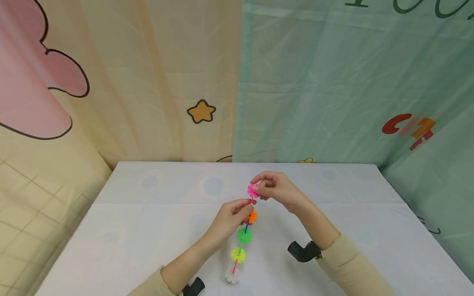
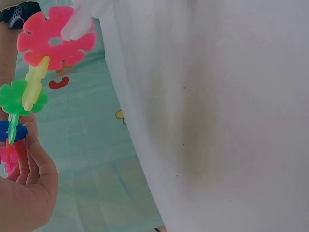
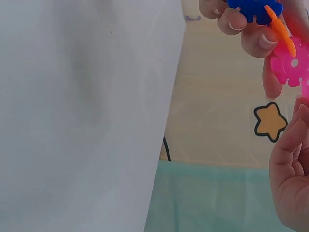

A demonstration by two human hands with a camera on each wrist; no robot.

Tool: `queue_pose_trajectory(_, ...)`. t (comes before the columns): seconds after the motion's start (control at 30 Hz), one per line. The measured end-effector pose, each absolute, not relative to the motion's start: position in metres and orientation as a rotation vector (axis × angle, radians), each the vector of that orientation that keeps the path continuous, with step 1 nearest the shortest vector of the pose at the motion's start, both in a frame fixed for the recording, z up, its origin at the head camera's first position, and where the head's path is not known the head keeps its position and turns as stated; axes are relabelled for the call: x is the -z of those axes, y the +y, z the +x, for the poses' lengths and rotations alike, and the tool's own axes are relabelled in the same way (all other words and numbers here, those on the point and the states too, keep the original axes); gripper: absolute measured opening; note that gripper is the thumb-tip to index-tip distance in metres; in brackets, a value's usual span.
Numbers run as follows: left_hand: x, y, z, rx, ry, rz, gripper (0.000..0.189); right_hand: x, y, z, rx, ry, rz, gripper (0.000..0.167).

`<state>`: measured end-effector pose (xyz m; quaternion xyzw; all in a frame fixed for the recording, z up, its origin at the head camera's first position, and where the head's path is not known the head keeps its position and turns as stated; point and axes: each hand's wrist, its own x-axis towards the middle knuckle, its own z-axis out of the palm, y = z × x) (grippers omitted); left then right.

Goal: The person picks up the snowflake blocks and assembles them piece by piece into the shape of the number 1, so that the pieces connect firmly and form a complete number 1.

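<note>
A chain of notched plastic discs hangs from both hands above the table. My right hand (image 1: 283,190) pinches the pink disc (image 1: 252,190) at its upper end. Just below it, my left hand (image 1: 231,217) grips the chain beside the orange disc (image 1: 253,217), its thumb over part of that stretch. Further down come a green disc (image 1: 244,236), a yellow disc (image 1: 238,255) and a white disc (image 1: 232,276), with other discs slotted edge-on between them. A red disc (image 2: 31,31) shows large in the left wrist view. Fingers partly cover a blue disc (image 3: 256,10) in the right wrist view.
Under the hands spreads a table (image 1: 140,246) with a white cloth. Printed curtains (image 1: 166,82) hang behind its far edge and along the right. Black wrist mounts (image 1: 304,251) stick out from both forearms. Pale tiles (image 1: 33,218) lie to the left.
</note>
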<state>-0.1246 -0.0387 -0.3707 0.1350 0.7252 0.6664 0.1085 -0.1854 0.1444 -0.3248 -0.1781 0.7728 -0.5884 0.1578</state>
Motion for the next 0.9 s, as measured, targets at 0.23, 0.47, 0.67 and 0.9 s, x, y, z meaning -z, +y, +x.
queue_pose_trajectory(0.23,0.3730,-0.0391,-0.1243,-1.965,2.138,0.418,0.040,0.3265,0.1416,-0.1821,1.649,2.254,-0.535,0.025)
queue_pose_trajectory(0.47,0.3730,-0.0388,-0.1245,-1.991,2.130,0.406,0.036,0.3304,0.1399,-0.1804,1.621,2.283,-0.565,0.022)
queue_pose_trajectory(0.67,0.3752,-0.0387,-0.1253,-2.008,2.145,0.409,0.034,0.3300,0.1387,-0.1790,1.627,2.281,-0.618,0.020)
queue_pose_trajectory(0.9,0.3762,-0.0362,-0.1245,-2.035,2.165,0.454,0.033,0.3286,0.1383,-0.1802,1.586,2.302,-0.732,0.010)
